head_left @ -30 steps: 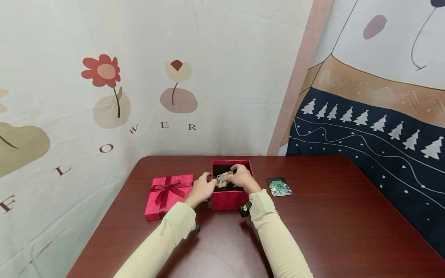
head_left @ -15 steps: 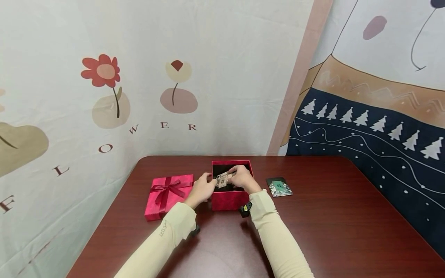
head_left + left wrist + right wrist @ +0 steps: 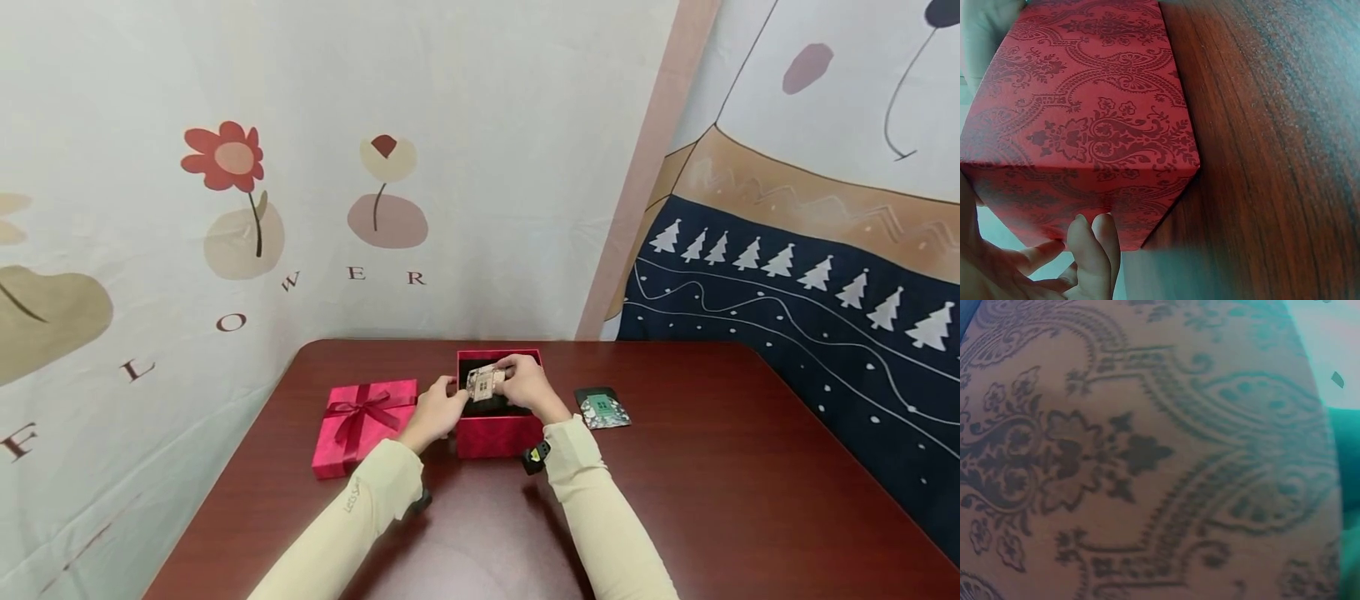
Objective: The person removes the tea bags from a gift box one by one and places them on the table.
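This looks like a corner of a room, but I can't tell what kind. A table stands by a flower cloth and a tree cloth.

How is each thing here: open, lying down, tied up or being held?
Box: open, upright.
Lid: off, lying left of the box.
Bow: tied, on the lid.
Beige packet: held at the box's opening.
Green packet: lying on the table, right of the box.
Right hand: pinching the beige packet.
Left hand: at the box's left side.

Soft glare on tabletop, dim right-wrist view
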Tool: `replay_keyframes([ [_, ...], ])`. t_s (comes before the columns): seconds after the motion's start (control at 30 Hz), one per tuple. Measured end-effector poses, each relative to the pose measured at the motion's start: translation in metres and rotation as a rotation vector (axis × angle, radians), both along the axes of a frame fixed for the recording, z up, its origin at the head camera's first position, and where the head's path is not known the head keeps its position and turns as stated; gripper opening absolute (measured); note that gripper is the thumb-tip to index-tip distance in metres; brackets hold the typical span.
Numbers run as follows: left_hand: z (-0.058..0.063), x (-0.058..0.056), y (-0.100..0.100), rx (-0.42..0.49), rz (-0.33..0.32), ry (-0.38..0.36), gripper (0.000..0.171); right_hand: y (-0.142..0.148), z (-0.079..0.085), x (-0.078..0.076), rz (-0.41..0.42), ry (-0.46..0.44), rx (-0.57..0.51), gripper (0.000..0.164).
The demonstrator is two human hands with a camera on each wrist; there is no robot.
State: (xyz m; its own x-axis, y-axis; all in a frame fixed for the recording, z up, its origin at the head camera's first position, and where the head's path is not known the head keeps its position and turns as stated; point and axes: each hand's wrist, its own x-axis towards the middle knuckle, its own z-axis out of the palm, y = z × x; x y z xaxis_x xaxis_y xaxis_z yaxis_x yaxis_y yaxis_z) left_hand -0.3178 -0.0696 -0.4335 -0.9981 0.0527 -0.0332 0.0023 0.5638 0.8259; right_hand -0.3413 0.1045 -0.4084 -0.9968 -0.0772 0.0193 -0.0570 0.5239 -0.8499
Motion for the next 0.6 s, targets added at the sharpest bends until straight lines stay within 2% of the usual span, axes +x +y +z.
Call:
replay_keyframes([
  [0.3, 0.000, 0.000, 0.000, -0.023, 0.000, 0.015, 0.054, 0.011, 0.022, 0.010, 0.010, 0.015, -0.062, 0.036],
  [0.6, 0.000, 0.000, -0.001, -0.008, -0.006, 0.008, 0.054, 0.038, 0.038, 0.015, 0.019, 0.036, -0.087, 0.040],
])
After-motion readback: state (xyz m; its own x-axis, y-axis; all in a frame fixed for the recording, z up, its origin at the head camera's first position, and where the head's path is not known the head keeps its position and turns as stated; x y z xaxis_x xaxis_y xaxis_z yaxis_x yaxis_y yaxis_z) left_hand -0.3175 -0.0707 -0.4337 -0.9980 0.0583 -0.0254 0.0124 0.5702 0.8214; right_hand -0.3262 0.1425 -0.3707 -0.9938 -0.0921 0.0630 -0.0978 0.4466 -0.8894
